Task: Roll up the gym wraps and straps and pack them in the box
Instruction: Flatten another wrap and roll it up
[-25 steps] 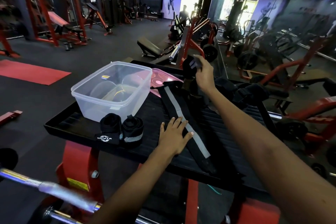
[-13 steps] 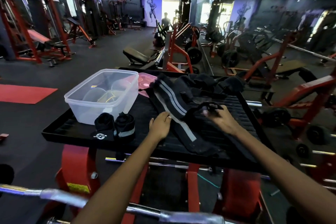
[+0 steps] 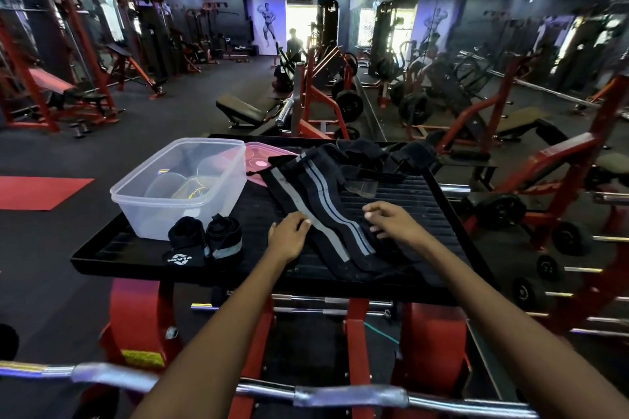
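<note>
Since half a second ago the right hand (image 3: 388,219) has let go of the dark bundle it was lifting and come down toward the near part of the platform, and the black wrap it was handling now lies stretched out flat beside the first one. That hand hovers over or lightly touches the right edge of the double-striped wrap (image 3: 335,201), its fingers loosely curled and holding nothing that can be seen. The left hand (image 3: 287,235) has barely shifted: it rests palm down with fingers fairly straight on the left edge of the single-striped wrap (image 3: 306,207), pressing it against the surface. The two long black wraps run side by side from the near edge away toward the far side, where they end in a heap of more black straps (image 3: 377,153). All of this lies on a black ribbed platform (image 3: 112,257) carried by a red frame. To the left of the left hand stand two rolled wraps (image 3: 206,240), touching each other, one with a white logo tab lying in front of it. Just behind them sits the clear plastic box (image 3: 180,185), open and with no wraps inside. Its pink lid (image 3: 257,160) lies flat beside the box's far right corner, partly under the wraps.
</note>
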The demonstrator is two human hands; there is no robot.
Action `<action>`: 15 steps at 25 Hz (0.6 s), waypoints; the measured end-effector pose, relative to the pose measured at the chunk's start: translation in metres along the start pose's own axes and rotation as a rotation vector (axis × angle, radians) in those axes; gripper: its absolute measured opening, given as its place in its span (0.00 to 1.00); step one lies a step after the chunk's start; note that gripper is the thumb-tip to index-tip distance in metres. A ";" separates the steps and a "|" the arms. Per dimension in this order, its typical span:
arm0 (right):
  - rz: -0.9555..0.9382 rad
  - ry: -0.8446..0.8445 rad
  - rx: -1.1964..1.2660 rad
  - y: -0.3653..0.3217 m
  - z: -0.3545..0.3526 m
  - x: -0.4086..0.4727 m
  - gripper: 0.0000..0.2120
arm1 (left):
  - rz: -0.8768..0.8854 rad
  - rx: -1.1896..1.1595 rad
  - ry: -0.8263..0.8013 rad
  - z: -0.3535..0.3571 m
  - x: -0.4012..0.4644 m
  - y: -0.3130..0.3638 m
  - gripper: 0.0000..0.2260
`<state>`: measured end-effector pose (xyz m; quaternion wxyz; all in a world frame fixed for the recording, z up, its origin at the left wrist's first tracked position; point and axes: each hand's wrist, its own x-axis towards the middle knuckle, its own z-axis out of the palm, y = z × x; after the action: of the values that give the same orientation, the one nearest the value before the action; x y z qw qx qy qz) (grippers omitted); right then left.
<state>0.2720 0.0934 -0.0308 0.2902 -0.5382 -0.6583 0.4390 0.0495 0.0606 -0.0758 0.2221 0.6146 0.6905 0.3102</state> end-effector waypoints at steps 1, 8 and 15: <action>0.112 -0.011 -0.003 -0.004 0.005 0.009 0.14 | 0.001 -0.004 0.005 0.001 0.001 -0.001 0.15; 0.223 -0.073 -0.239 -0.032 0.016 0.031 0.17 | 0.010 -0.043 0.021 0.002 0.006 -0.006 0.16; 0.385 -0.242 0.279 -0.047 0.024 0.001 0.06 | -0.137 -0.309 0.063 0.000 0.006 -0.001 0.24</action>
<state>0.2300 0.0867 0.0004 0.1918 -0.5519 -0.5069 0.6338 0.0479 0.0668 -0.0764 0.3130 0.5145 0.6815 0.4159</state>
